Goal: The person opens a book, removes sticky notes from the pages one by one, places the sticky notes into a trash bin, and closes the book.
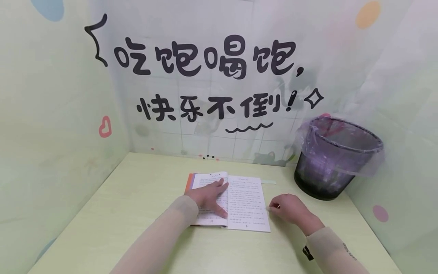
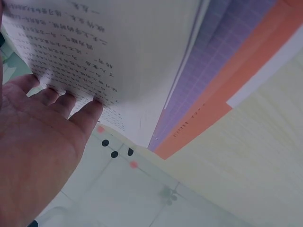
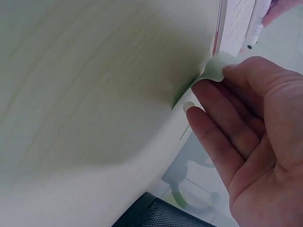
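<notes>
An open book [image 1: 245, 201] lies on the table, both printed pages facing up. My left hand [image 1: 209, 196] rests on the left page with fingers spread, the thumb close to the centre fold. In the left wrist view the fingers of my left hand [image 2: 52, 137] lie nearly straight on the page [image 2: 137, 61]. At the book's right edge, my right hand [image 1: 291, 209] pinches a small pale green paper slip [image 3: 215, 67] between thumb and fingers. Another pale green strip [image 1: 268, 182] sticks out beyond the upper right edge of the book.
A black mesh waste bin [image 1: 321, 171] with a purple plastic liner [image 1: 328, 146] stands at the back right. The book's orange cover [image 2: 213, 118] and a purple sheet [image 2: 208, 85] show at its left side. Printed wall sheets enclose the table [image 1: 137, 198] at the back and sides.
</notes>
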A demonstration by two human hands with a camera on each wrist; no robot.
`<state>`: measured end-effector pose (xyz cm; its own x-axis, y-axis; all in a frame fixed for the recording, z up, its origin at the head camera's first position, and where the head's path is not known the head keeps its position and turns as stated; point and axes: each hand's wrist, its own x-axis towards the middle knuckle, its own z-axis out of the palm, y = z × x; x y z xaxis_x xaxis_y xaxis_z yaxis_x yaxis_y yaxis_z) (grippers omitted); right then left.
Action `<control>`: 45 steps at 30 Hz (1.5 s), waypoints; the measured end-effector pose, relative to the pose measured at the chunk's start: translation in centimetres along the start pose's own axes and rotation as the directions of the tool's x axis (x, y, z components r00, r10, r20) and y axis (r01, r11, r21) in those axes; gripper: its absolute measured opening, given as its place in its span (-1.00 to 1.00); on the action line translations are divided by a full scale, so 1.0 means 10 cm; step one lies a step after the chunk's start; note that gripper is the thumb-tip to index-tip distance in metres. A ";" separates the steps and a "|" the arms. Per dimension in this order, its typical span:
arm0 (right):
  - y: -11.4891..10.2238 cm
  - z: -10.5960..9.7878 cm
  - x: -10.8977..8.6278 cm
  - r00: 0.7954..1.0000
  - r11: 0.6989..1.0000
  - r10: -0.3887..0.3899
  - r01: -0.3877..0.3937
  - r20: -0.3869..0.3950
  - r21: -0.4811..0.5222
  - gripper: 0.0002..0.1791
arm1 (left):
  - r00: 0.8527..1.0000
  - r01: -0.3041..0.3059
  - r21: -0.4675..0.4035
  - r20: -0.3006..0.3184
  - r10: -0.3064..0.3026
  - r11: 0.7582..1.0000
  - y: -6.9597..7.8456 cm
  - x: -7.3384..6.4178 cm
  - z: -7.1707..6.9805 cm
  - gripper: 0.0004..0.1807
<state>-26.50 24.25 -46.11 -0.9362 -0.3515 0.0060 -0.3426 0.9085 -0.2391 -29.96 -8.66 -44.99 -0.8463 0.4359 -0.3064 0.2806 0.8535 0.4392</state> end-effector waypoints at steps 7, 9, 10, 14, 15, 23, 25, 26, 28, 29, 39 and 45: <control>0.17 -0.32 0.01 0.988 0.989 -0.086 0.101 -0.131 0.109 -0.90 | 1.000 -0.010 0.004 0.013 0.010 1.000 0.01 0.01 0.02 0.35; 0.20 -0.54 0.02 0.957 0.987 -0.095 0.126 -0.275 0.099 -0.86 | 1.000 -0.016 0.010 0.009 0.016 1.000 0.01 0.01 0.01 0.35; 0.22 -0.68 0.02 0.930 0.986 -0.103 0.143 -0.353 0.088 -0.85 | 1.000 -0.017 0.013 0.006 0.017 1.000 0.01 0.01 0.01 0.34; 0.29 -1.21 0.03 0.770 0.987 -0.102 0.156 -0.630 0.032 -0.84 | 1.000 -0.028 0.019 0.005 0.027 0.999 0.00 0.02 -0.01 0.34; 0.31 -1.33 0.02 0.728 0.989 -0.086 0.144 -0.681 0.029 -0.84 | 1.000 -0.029 0.019 0.007 0.029 0.999 0.00 0.02 -0.01 0.34; 0.62 -2.02 -0.03 0.643 0.983 0.182 -0.132 -0.744 0.126 -0.58 | 1.000 -0.015 0.001 0.001 0.015 1.000 -0.02 0.01 -0.01 0.34; 0.71 -2.07 -0.05 0.688 0.976 0.212 -0.191 -0.694 0.109 -0.51 | 1.000 -0.015 0.003 0.003 0.015 1.000 -0.02 0.01 -0.01 0.34; 0.75 -2.08 -0.06 0.709 0.972 0.223 -0.215 -0.669 0.096 -0.48 | 1.000 -0.016 0.004 0.004 0.016 1.000 -0.03 0.01 0.00 0.34; 0.80 -2.08 -0.08 0.736 0.968 0.231 -0.242 -0.636 0.072 -0.44 | 1.000 -0.019 0.002 0.005 0.019 1.000 -0.03 0.01 0.00 0.34; 0.81 -2.08 -0.09 0.743 0.966 0.236 -0.252 -0.626 0.065 -0.42 | 1.000 -0.021 0.000 0.005 0.021 1.000 -0.03 0.01 -0.01 0.34; 0.71 -2.03 -0.08 0.741 0.958 0.250 -0.281 -0.623 0.050 -0.48 | 1.000 -0.026 -0.023 0.006 0.027 0.999 -0.02 0.02 -0.02 0.34; 0.54 -1.82 -0.04 0.697 0.986 0.161 -0.138 -0.699 0.089 -0.55 | 1.000 -0.023 -0.021 0.006 0.023 1.000 -0.02 0.01 -0.01 0.34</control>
<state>-29.41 33.36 -29.75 -0.7624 0.0591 0.6444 -0.2015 0.9246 -0.3232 -30.18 -8.80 -45.04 -0.8367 0.4572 -0.3015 0.2902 0.8370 0.4639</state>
